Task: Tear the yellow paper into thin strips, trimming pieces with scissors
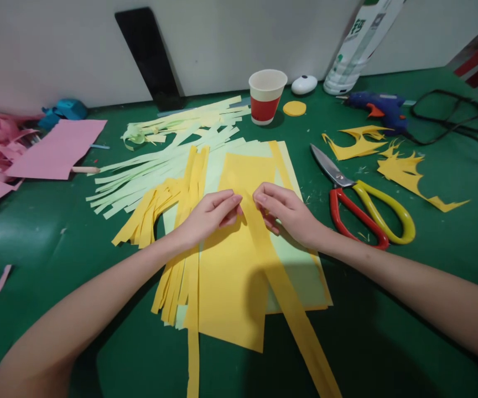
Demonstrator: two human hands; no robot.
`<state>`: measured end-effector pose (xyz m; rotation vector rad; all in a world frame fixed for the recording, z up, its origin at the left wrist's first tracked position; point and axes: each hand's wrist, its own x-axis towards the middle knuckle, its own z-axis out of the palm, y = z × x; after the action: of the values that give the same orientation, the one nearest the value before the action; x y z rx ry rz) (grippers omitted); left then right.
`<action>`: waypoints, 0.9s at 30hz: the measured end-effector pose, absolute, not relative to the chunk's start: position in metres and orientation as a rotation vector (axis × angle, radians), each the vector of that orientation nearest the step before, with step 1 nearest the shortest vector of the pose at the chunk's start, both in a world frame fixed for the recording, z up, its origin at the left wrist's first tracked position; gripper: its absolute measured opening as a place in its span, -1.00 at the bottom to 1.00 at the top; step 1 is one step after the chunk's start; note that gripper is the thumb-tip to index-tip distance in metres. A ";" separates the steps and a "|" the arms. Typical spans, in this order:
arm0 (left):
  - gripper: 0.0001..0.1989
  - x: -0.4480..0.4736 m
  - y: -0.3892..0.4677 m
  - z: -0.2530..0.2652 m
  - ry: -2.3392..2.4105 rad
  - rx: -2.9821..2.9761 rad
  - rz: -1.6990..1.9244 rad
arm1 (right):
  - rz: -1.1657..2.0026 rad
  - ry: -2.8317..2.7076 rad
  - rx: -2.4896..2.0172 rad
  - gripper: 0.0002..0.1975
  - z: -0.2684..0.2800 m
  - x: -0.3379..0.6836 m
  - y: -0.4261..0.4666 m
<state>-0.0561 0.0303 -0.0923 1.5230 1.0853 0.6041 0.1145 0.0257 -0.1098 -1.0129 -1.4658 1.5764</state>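
Observation:
A long yellow paper strip [282, 282] runs from between my hands down past the front edge of the view. My left hand [214, 213] pinches at the left of the strip's far end, thumb against curled fingers. My right hand [286, 210] is closed in a pinch at the right side of that same end. The exact grip is partly hidden by the fingers. Below my hands lies a yellow paper sheet [228, 293] on pale green paper [301, 271]. Several narrow yellow strips [195, 171] lie beside my left hand, with a fringed yellow piece [147, 213] farther left.
Scissors [338, 179] lie right of my right hand, near yellow scraps [359, 143] and a blue glue gun [382, 108] with its cord. A paper cup [266, 99], yellow disc [295, 108] and bottle [342, 69] stand behind. Green strips [139, 177] and pink paper [58, 149] lie left.

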 end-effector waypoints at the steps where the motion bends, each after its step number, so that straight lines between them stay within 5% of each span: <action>1: -0.69 -0.056 0.030 -0.093 1.087 1.519 0.603 | 1.578 -1.473 -1.009 -0.72 -0.110 0.114 0.025; 27: -0.63 -0.058 0.029 -0.092 0.973 1.680 0.492 | 1.352 -1.630 -1.072 -0.77 -0.105 0.116 0.028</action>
<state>-0.0580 0.0287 -0.0921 1.6805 0.9731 0.4922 0.1164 0.0284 -0.1053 -1.0721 -1.6303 1.3525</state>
